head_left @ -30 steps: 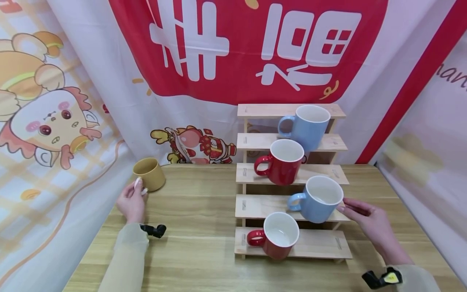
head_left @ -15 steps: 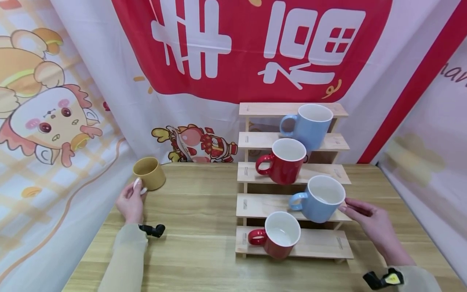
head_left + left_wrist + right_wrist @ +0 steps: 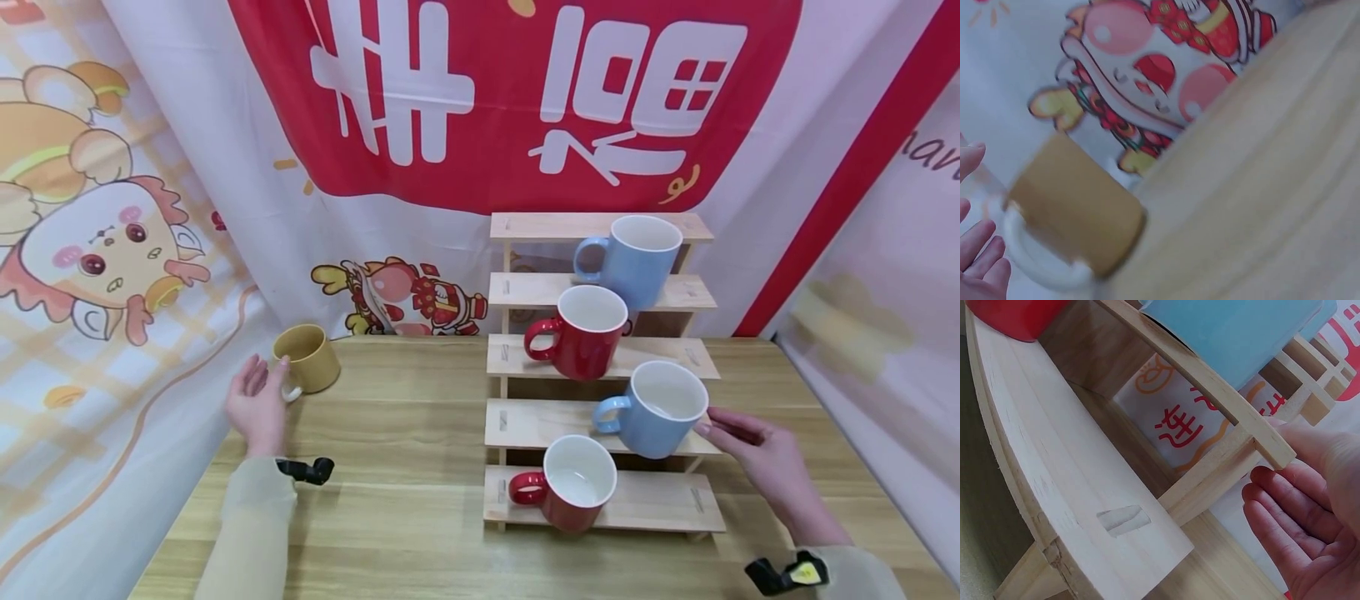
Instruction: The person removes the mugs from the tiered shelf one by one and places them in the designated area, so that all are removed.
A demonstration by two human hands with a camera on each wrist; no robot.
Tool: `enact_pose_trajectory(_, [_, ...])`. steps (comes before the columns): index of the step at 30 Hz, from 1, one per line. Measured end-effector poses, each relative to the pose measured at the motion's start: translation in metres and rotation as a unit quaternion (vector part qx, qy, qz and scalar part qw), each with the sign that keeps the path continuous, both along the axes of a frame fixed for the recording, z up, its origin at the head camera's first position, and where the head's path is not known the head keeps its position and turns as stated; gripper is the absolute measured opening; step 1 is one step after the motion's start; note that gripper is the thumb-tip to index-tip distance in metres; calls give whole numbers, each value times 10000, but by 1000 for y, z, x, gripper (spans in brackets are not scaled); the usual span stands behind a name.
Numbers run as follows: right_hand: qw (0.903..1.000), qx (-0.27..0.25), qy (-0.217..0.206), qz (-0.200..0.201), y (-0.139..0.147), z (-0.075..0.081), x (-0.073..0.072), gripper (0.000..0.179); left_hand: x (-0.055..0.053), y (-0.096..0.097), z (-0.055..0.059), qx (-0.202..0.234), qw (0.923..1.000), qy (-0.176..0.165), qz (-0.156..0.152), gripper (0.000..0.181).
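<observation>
My left hand (image 3: 257, 408) is beside a tan mug (image 3: 313, 365) on the table's left side, fingers spread and relaxed. In the left wrist view, the fingertips (image 3: 982, 247) are apart from the mug's white handle (image 3: 1038, 265). My right hand (image 3: 765, 467) holds the right end of the second-lowest step of a wooden stepped rack (image 3: 517, 425), thumb and fingers around the board's end in the right wrist view. Close to it, a light blue mug (image 3: 656, 417) stands on that step.
Other mugs stand on the rack: a red one (image 3: 570, 492) on the lowest step, another red mug (image 3: 585, 342) on the middle step, and a blue mug (image 3: 637, 267) higher up. Printed cloth (image 3: 405, 167) hangs behind the wood-grain table (image 3: 405, 467).
My left hand has let go of the tan mug's handle and shifted slightly left, its fingers spreading. The mug stays in place. My right hand holds still at the rack.
</observation>
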State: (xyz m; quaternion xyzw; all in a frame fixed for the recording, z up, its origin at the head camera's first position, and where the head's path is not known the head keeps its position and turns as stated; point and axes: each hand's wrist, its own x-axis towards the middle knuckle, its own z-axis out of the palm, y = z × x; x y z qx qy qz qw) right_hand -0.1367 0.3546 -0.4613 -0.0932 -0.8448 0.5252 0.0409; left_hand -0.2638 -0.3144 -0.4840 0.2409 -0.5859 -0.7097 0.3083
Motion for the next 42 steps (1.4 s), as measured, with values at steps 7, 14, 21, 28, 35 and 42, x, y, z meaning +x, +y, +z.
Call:
enact_pose_trajectory(7, [10000,-36,-58,-6,1,-1,0,65,2,12,39,25,9983,502,-293,63])
enact_pose_trajectory(14, [10000,-57,-58,19,1,-2,0,63,7,39,77,-348,9924,736,-921,62])
enact_pose_trajectory(21, [10000,19,-46,-35,0,0,-1,65,10,70,102,-816,9808,729,-1617,60])
enact_pose_trajectory(28, [9999,118,46,-49,0,-1,-1,64,9,97,118,-1053,9675,977,-2079,59])
enact_pose_trajectory(35, [9999,133,12,-52,-1,-1,0,66,8,125,130,-1316,9455,1495,-2576,51])
enact_pose_trajectory(42, [9998,169,27,-100,-2,-4,1,66,8,154,146,-1668,9190,1784,-3095,49])
